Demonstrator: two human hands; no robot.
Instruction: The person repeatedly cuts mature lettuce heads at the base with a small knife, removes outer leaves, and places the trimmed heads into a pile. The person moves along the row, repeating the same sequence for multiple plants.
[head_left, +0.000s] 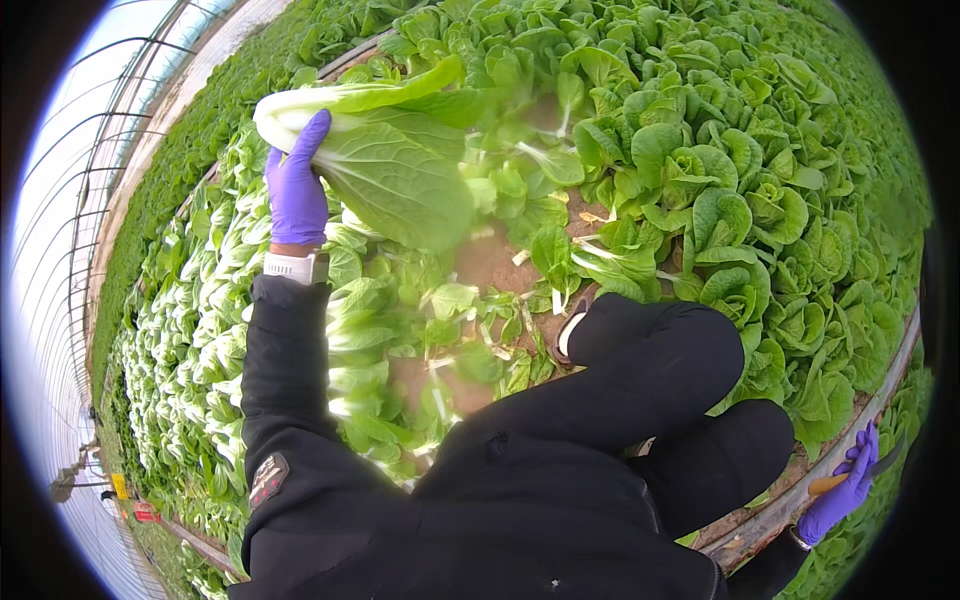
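Observation:
My left hand (300, 187), in a purple glove, grips a head of leafy green cabbage (397, 161) by its white base, thumb on top, at the upper left. The leaves point to the right. Low at the far right, my right hand (844, 484), gloved in purple too, is closed around the wooden handle of a knife (829, 484); its dark curved blade points up and to the right. Cut heads (217, 330) lie in rows below and left of my left hand, white bases showing.
Rooted cabbage plants (690, 172) grow densely ahead and right. Loose leaves litter the bare soil (495, 262) before my folded legs. A border strip (780, 517) runs near my right arm. Greenhouse hoops (82, 187), a yellow object (119, 486) and a red one (146, 512) stand at left.

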